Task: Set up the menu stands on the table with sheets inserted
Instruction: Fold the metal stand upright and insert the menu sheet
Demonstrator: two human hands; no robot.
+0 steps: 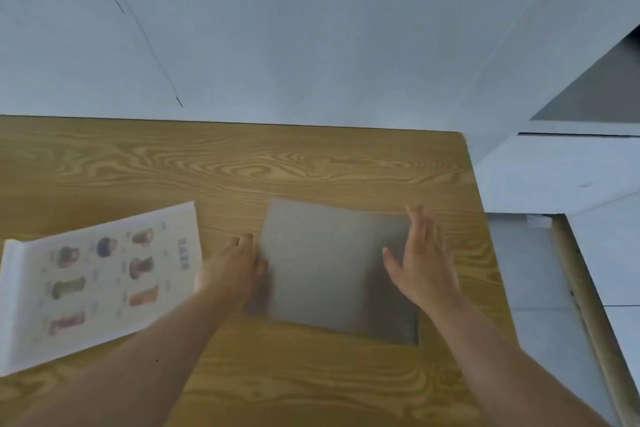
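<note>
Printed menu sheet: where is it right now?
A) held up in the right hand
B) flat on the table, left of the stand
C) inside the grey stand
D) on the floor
B: the printed menu sheet lies on the wooden table, left of the grey stand; the left hand and right hand are at the stand's two sides, not on the sheet.

We see two bare arms that come up from the bottom edge. No sleeves cover them; both forearms are bare all the way down. The left hand (pixel 239 267) and the right hand (pixel 424 265) wear no gloves, rings or watch. The picture is a bit blurry.
</note>
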